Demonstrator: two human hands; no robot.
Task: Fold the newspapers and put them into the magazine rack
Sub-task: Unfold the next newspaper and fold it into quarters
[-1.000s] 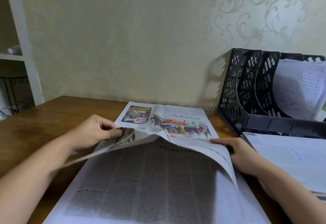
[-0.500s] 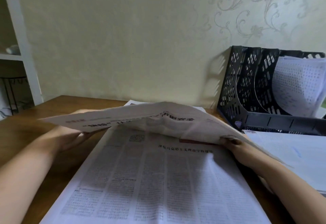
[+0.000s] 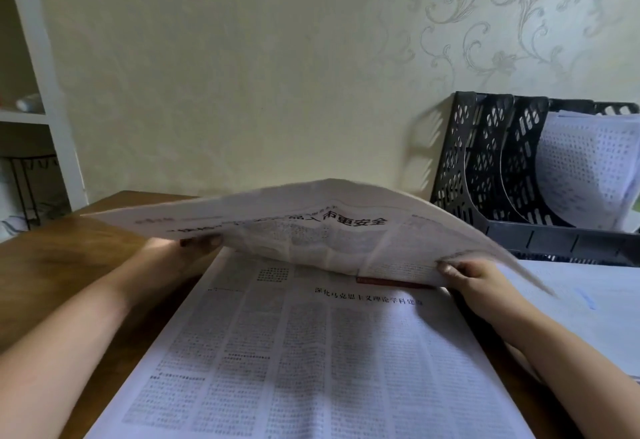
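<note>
On table (image 3: pixel 69 265), centre: newspaper (image 3: pixel 311 352) lies w/ its near half flat, long axis running from the person toward the wall, text columns upright to the viewer. Far half is lifted and arched over it, headline side facing the camera, free edge spanning left-right. Left hand (image 3: pixel 187 248) holds that raised sheet at its left edge, fingers curled under, partly hidden. Right hand (image 3: pixel 474 276) pinches the right edge, thumb on top. Beside the right forearm: more sheets (image 3: pixel 571 300), flat. Behind them, by the wall, black magazine rack (image 3: pixel 485 168) w/ a folded paper (image 3: pixel 588 168) standing in its right slot.
</note>
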